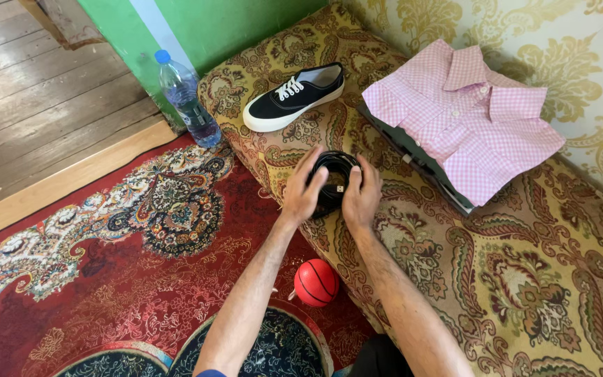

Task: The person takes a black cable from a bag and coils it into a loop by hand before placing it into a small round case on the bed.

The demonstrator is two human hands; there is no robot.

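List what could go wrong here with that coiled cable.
1. Both hands, left hand and right hand, only cup the coiled cable; loops could spring apart.
2. The cable lies near the cushion edge, so it might slide onto the rug.
3. The loose plug could snag.

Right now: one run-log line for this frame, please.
left hand: grip on coiled black cable | right hand: grip on same coil | coil on patterned cushion | nearby: black sneaker, pink shirt

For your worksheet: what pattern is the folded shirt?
Pink-and-white gingham check on the shirt, head view.
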